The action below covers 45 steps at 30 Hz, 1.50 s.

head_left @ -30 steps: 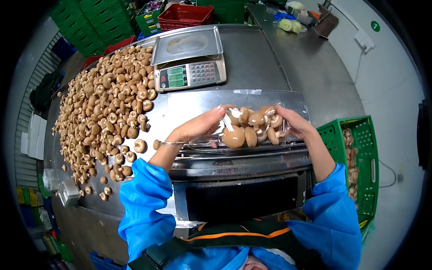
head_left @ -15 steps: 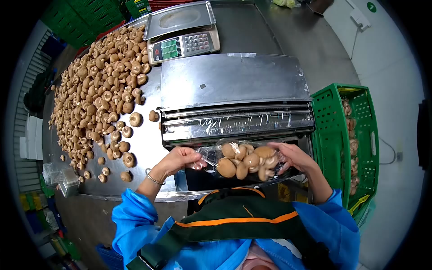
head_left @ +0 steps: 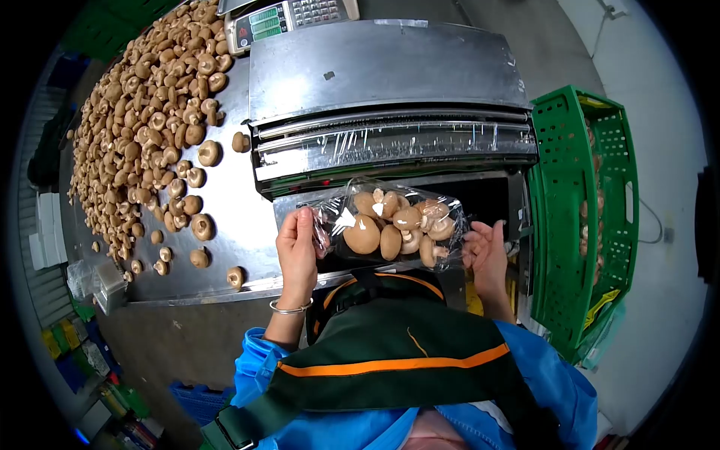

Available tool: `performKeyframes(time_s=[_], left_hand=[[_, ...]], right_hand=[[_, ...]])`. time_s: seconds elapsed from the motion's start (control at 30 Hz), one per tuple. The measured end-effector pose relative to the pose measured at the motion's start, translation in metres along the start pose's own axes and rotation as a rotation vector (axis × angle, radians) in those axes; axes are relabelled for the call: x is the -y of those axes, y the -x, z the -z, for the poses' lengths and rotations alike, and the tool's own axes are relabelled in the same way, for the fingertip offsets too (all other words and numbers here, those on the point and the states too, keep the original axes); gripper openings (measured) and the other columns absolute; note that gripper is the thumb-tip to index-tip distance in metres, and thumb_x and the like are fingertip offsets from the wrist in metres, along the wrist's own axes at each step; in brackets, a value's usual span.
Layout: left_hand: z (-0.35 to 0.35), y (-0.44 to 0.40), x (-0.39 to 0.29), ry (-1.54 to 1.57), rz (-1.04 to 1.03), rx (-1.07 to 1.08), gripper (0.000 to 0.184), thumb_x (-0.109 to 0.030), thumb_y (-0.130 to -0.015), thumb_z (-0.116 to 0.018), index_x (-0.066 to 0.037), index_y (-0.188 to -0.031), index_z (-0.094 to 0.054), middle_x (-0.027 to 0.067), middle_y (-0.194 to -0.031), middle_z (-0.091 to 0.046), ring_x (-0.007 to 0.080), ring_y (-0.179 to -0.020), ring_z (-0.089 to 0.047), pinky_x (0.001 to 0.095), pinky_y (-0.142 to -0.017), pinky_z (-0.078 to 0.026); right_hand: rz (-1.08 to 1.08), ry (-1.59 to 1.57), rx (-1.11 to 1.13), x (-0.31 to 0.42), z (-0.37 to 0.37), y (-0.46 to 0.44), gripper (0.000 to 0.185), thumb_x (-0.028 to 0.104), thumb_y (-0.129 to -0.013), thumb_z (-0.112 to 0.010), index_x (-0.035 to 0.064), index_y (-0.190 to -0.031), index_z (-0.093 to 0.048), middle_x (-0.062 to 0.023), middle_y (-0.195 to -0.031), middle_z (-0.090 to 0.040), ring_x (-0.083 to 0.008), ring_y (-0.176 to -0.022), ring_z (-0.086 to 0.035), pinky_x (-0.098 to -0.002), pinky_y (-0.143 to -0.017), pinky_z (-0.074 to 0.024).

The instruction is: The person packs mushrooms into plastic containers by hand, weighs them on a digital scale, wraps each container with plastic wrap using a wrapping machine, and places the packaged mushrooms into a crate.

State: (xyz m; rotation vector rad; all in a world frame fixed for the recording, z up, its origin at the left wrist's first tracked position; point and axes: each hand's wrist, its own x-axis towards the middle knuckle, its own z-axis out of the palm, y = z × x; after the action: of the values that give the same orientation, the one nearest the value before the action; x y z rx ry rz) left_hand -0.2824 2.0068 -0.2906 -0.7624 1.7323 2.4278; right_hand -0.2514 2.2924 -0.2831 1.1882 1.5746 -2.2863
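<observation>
A clear film-wrapped pack of mushrooms (head_left: 390, 238) hangs over the dark plate at the front of the metal wrapping machine (head_left: 390, 67). My left hand (head_left: 298, 244), with a bracelet at its wrist, pinches the loose film at the pack's left end. At the right end, my right hand (head_left: 486, 251) has its fingers apart beside the film; whether its fingertips touch the film is hard to make out. Several mushrooms show caps and stems through the film.
A large pile of loose mushrooms (head_left: 142, 112) covers the left of the metal table. Behind it is a scale (head_left: 289, 19). On the right stands a green crate (head_left: 544, 210) with packed mushrooms inside. A clear plastic container (head_left: 109, 288) is at the table's left front corner.
The pack has come off the machine's rollers, toward my body, and lies lower in view. My right hand has opened beside it. The view has tilted down, with the scale now partly cut off.
</observation>
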Motion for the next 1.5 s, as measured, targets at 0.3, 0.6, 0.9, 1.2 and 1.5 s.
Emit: performKeyframes(time_s=[0.3, 0.6, 0.9, 1.2, 1.5], left_hand=[[0.045, 0.016, -0.017, 0.439, 0.323, -0.132, 0.019, -0.021, -0.091, -0.048, -0.007, -0.08, -0.051, -0.0037, -0.064, -0.045, 0.0021, -0.044, -0.03, 0.0154, -0.035, -0.021], [0.084, 0.064, 0.085, -0.508, 0.219, 0.116, 0.018, -0.014, -0.082, -0.055, -0.003, -0.097, -0.058, -0.0001, -0.069, -0.053, 0.0117, -0.06, -0.051, 0.0229, -0.051, -0.038], [-0.03, 0.053, 0.028, 0.864, 0.766, 0.817, 0.04, -0.026, -0.077, -0.066, -0.004, -0.105, -0.048, 0.0116, -0.117, -0.045, 0.0252, -0.114, -0.042, 0.0423, -0.098, -0.037], [-0.196, 0.039, -0.076, -0.306, -0.045, 1.304, 0.036, -0.004, -0.085, -0.052, -0.003, -0.119, -0.039, 0.0088, -0.116, -0.045, 0.0155, -0.107, -0.044, 0.0276, -0.09, -0.035], [-0.083, -0.05, -0.087, -0.464, -0.295, 0.063, 0.014, -0.001, -0.083, -0.049, -0.007, -0.095, -0.054, 0.0036, -0.088, -0.054, 0.0111, -0.083, -0.05, 0.0202, -0.069, -0.039]], right_hand=[[0.084, -0.129, -0.048, 0.014, 0.0, 0.023, 0.031, 0.03, -0.09, -0.049, 0.0105, -0.067, -0.041, 0.0063, -0.047, -0.027, -0.0037, -0.036, -0.022, -0.0216, -0.035, -0.0185], [-0.273, 0.443, 0.213, -0.156, 0.046, 0.005, 0.036, 0.028, -0.091, -0.043, 0.0045, -0.118, -0.047, -0.0071, -0.096, -0.056, -0.0132, -0.085, -0.055, -0.0259, -0.072, -0.0488], [-0.278, -0.254, 1.049, -0.045, 0.016, 0.064, 0.063, 0.02, -0.078, -0.06, 0.0057, -0.132, -0.029, -0.0095, -0.124, -0.042, -0.0189, -0.113, -0.042, -0.0308, -0.091, -0.0379], [0.846, -0.132, -0.016, 0.129, 0.072, 0.048, 0.045, 0.036, -0.082, -0.055, 0.0021, -0.111, -0.048, -0.0096, -0.098, -0.054, -0.0177, -0.081, -0.054, -0.0285, -0.065, -0.0451], [0.389, -0.337, -0.476, 0.198, 0.315, -0.145, 0.06, 0.056, -0.078, -0.054, 0.0088, -0.115, -0.05, -0.0106, -0.113, -0.053, -0.0243, -0.099, -0.055, -0.0408, -0.083, -0.0468]])
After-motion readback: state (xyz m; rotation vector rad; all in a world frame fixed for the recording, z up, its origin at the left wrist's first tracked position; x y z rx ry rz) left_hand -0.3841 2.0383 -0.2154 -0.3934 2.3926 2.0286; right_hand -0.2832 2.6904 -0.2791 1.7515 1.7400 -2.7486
